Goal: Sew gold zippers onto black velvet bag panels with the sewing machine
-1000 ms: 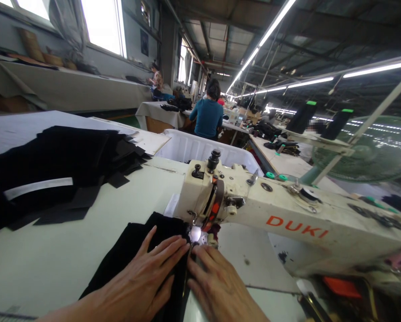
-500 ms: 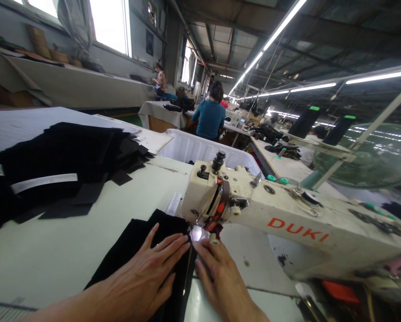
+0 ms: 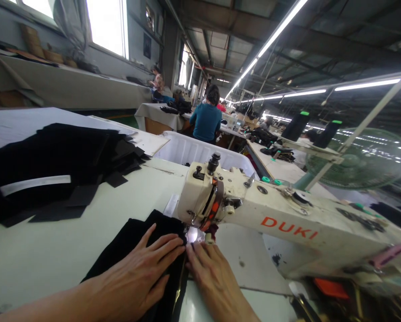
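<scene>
My left hand point(image 3: 143, 268) lies flat on a black fabric piece point(image 3: 128, 237), thumb and index finger spread, fingertips close to the presser foot. Along the fabric's right edge runs a thin gold line point(image 3: 178, 293) that resembles a metal zipper. My right hand point(image 3: 213, 273) rests palm down with its fingers stretched out, their tips at that edge beside the lit needle area point(image 3: 192, 234). Over both hands' fingertips stands the head of a cream sewing machine point(image 3: 200, 197) marked DUKI. The needle itself cannot be made out, and the fabric under my left hand is hidden.
Black cut pieces point(image 3: 56, 152) with a white strip point(image 3: 35, 184) lie piled on the left of the table point(image 3: 86, 241). Behind the machine is a white plastic bin point(image 3: 173, 145). Thread cones point(image 3: 294, 127) and a green fan point(image 3: 357, 158) stand right. A person point(image 3: 207, 118) sits ahead.
The view has shifted slightly, so the machine appears further left. My right hand's fingers have straightened and lie closer together against the fabric edge. My left hand stays flat on the fabric.
</scene>
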Available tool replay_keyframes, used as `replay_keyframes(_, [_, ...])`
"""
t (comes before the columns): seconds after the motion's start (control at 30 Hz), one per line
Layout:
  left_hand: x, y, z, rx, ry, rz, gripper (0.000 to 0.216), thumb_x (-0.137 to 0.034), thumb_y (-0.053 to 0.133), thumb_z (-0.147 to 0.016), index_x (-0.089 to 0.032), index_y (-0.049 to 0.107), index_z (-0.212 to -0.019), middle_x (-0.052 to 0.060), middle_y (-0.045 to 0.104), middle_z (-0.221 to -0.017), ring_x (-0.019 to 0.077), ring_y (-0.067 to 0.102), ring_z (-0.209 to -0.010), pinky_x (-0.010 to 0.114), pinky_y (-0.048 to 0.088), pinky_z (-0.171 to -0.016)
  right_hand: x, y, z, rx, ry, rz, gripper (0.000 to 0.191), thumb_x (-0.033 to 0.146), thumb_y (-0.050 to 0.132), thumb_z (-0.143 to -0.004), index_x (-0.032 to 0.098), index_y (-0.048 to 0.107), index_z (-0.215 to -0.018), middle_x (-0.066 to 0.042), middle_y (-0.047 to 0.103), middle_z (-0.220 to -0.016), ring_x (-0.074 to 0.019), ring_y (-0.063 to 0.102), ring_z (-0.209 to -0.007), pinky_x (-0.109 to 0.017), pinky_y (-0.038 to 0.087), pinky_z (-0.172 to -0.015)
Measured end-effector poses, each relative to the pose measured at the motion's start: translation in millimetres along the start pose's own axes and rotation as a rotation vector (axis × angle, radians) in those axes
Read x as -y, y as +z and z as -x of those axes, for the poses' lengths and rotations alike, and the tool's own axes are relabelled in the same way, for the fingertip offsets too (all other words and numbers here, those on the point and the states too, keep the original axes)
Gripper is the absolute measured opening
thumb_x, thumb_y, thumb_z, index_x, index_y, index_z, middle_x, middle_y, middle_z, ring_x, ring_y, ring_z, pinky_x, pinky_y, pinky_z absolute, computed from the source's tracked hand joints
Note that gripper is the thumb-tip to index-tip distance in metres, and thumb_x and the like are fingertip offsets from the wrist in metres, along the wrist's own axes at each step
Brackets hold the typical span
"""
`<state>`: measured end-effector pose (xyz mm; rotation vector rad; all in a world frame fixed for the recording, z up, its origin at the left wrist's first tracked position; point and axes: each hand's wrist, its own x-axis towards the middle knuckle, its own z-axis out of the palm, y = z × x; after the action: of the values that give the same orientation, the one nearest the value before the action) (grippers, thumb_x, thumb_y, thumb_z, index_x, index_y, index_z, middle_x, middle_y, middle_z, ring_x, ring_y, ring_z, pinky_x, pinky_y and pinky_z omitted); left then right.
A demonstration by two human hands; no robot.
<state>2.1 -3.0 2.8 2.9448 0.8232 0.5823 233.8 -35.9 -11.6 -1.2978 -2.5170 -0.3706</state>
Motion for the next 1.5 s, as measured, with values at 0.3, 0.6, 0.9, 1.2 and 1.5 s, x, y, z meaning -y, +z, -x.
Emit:
replay_keyframes(0.3, [9.6, -3.0, -11.4, -0.078, -0.003, 0.024, 0.057, -0.013, 0.052, -0.087, -0.026, 0.049, -0.143, 0.002, 0.062, -0.137, 0.0209, 0.056, -0.128, 0.042, 0.021, -0.124, -3.8, 10.1, -10.3, -0.068, 0.011, 0.048, 0.05, 0.004, 0.063, -0.087, 0.008, 0.053, -0.135, -0.016, 0.066, -0.124, -0.0308, 0.064, -0.106, -0.043, 0.057, -0.091])
replay_keyframes(0.6, [7.4, -14.2, -15.7, 0.007, 0.018, 0.031, 0.056, -0.008, 0.045, -0.084, -0.02, 0.054, -0.138, 0.007, 0.062, -0.136, 0.0211, 0.058, -0.126, 0.037, 0.034, -0.117, -9.2, 11.0, -9.8, -0.035, 0.031, 0.013, 0.05, 0.003, 0.063, -0.087, 0.01, 0.054, -0.135, -0.015, 0.067, -0.123, -0.0339, 0.064, -0.11, -0.048, 0.058, -0.091])
replay_keyframes(0.9, [8.0, 10.4, -10.0, 0.026, 0.005, 0.023, 0.054, -0.007, 0.046, -0.09, -0.018, 0.048, -0.143, 0.007, 0.057, -0.142, 0.0208, 0.05, -0.133, 0.04, 0.019, -0.122, -13.5, 14.5, -5.1, -0.054, 0.009, -0.008, 0.045, 0.006, 0.054, -0.094, 0.015, 0.053, -0.138, -0.013, 0.067, -0.126, -0.0304, 0.062, -0.116, -0.047, 0.055, -0.096])
replay_keyframes(1.2, [5.9, 11.2, -15.1, 0.014, -0.012, 0.006, 0.046, -0.013, 0.044, -0.095, -0.017, 0.05, -0.141, 0.007, 0.056, -0.143, 0.0212, 0.049, -0.133, 0.039, 0.019, -0.119, -17.4, 17.5, -8.6, -0.014, 0.032, 0.025, 0.044, 0.009, 0.06, -0.094, 0.016, 0.055, -0.137, -0.012, 0.067, -0.127, -0.0291, 0.065, -0.109, -0.048, 0.052, -0.099])
replay_keyframes(1.5, [2.9, 12.9, -15.4, -0.005, -0.05, 0.022, 0.045, -0.014, 0.044, -0.096, -0.017, 0.051, -0.141, 0.006, 0.055, -0.144, 0.0199, 0.049, -0.133, 0.038, 0.017, -0.117, -20.0, 13.4, -13.0, -0.019, 0.018, -0.048, 0.039, 0.013, 0.056, -0.098, 0.018, 0.055, -0.137, -0.01, 0.068, -0.124, -0.0254, 0.065, -0.108, -0.041, 0.054, -0.095])
